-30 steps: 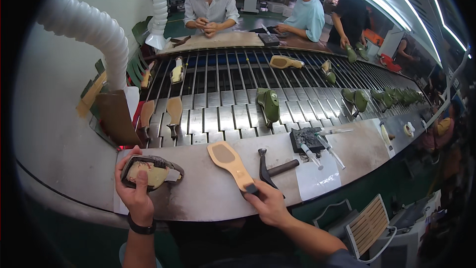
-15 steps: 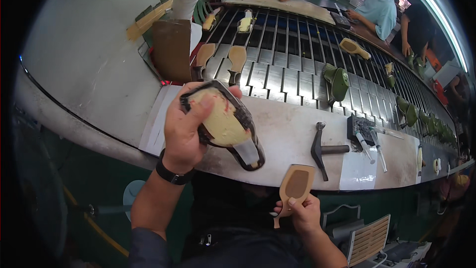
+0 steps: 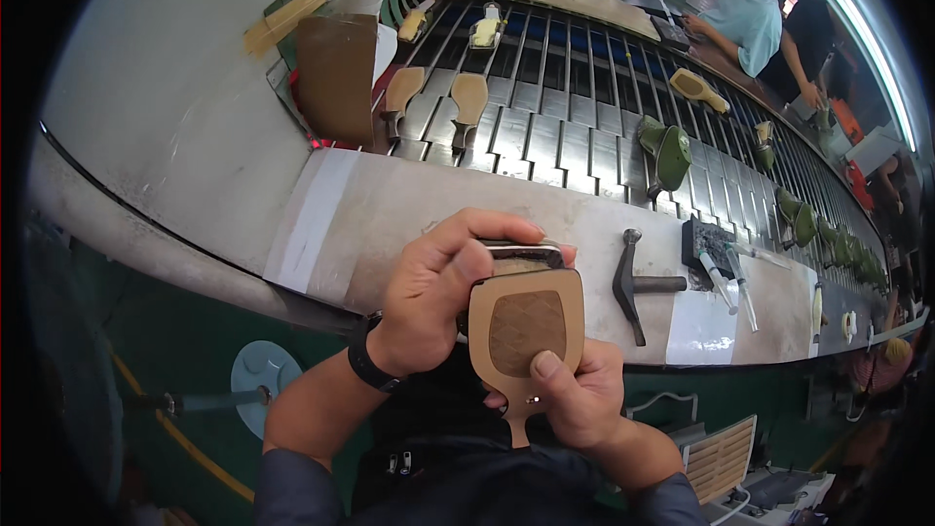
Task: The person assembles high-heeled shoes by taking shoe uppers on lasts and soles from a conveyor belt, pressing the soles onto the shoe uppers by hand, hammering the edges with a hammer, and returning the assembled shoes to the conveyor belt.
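Note:
A tan shoe sole (image 3: 527, 331) with a criss-cross patch is upright in front of my body, pressed against a dark-strapped shoe upper on its last (image 3: 516, 255) behind it. My left hand (image 3: 433, 297) wraps over the top and side of the upper, fingers curled on its edge. My right hand (image 3: 575, 394) grips the sole's narrow lower end, thumb on its face. Both hands are below the near edge of the workbench (image 3: 409, 209).
A hammer (image 3: 635, 284) lies on the bench to the right, beside a black tray (image 3: 716, 248) with syringe-like tools. Behind runs a slatted conveyor (image 3: 565, 117) carrying soles and green shoe lasts (image 3: 672, 154). Other people work on its far side. A brown box (image 3: 336, 78) stands at the left.
My left hand brought the strapped upper down from the bench toward my body, and my right hand raised the sole up against it; both now meet in front of me.

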A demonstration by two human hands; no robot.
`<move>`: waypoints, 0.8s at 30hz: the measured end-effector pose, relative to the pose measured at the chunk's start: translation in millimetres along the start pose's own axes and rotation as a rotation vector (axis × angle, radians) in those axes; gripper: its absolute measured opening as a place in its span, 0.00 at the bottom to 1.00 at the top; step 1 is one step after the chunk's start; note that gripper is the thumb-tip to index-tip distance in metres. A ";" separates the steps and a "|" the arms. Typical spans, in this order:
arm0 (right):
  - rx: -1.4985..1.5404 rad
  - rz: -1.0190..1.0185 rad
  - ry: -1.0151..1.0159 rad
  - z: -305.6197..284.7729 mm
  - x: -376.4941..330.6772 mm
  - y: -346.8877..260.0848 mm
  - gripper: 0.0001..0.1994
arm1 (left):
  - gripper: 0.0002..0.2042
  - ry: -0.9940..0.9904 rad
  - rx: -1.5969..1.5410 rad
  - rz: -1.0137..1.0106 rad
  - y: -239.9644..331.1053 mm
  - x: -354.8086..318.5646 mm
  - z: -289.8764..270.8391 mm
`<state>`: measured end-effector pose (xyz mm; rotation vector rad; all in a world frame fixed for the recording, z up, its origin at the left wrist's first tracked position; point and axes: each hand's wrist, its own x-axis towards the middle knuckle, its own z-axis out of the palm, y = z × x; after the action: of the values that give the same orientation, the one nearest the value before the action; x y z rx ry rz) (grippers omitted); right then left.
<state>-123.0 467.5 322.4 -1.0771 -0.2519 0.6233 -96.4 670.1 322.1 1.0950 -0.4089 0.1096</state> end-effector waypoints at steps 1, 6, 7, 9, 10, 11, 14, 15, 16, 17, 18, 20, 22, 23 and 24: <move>0.001 0.008 -0.005 0.3 0.7 2.7 0.13 | 0.25 -0.008 -0.094 -0.007 -0.4 -2.0 -0.6; -0.115 -0.066 -0.033 3.0 0.7 5.9 0.15 | 0.37 -0.021 0.037 0.002 5.8 -11.0 -1.3; -0.117 -0.061 -0.032 2.7 0.7 6.3 0.15 | 0.37 0.013 -0.020 -0.036 6.8 -12.8 -0.5; -0.140 -0.053 -0.053 2.2 0.5 6.8 0.15 | 0.36 0.004 -0.023 -0.025 6.4 -14.3 -2.5; -0.144 -0.051 -0.051 3.3 0.4 7.1 0.15 | 0.35 -0.008 -0.023 -0.014 6.1 -14.9 -3.3; -0.127 -0.062 -0.042 5.2 0.5 7.7 0.15 | 0.35 -0.009 -0.027 -0.014 5.6 -15.2 -4.3; -0.116 -0.076 -0.025 9.4 0.4 6.8 0.15 | 0.34 -0.038 -0.030 -0.007 3.6 -16.0 -7.1; -0.121 -0.079 -0.021 10.3 0.4 6.4 0.15 | 0.34 -0.054 -0.012 0.008 2.7 -16.3 -8.2; -0.122 -0.079 -0.020 10.1 0.2 6.2 0.15 | 0.34 -0.069 0.006 0.024 2.5 -16.6 -9.0; -0.135 -0.060 -0.021 9.0 -0.8 5.8 0.15 | 0.34 -0.070 0.004 0.024 2.7 -16.6 -9.0; -0.148 -0.042 -0.023 8.6 -1.5 5.7 0.15 | 0.33 -0.075 0.008 0.030 3.4 -16.5 -8.9; -0.148 -0.049 -0.016 9.7 -1.9 6.4 0.15 | 0.33 -0.080 0.013 0.035 4.3 -17.1 -9.4; -0.147 -0.056 -0.011 11.1 -2.2 7.5 0.15 | 0.33 -0.087 0.027 0.033 5.4 -18.1 -10.4; -0.143 -0.057 -0.007 11.6 -2.4 8.1 0.15 | 0.33 -0.088 0.026 0.033 6.1 -18.3 -10.1; -0.140 -0.058 -0.004 12.0 -2.5 8.5 0.15 | 0.32 -0.084 0.032 0.029 7.3 -18.5 -9.4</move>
<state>-133.8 477.7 320.8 -1.1989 -0.3325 0.5622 -113.0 683.8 317.6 1.1276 -0.4996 0.0963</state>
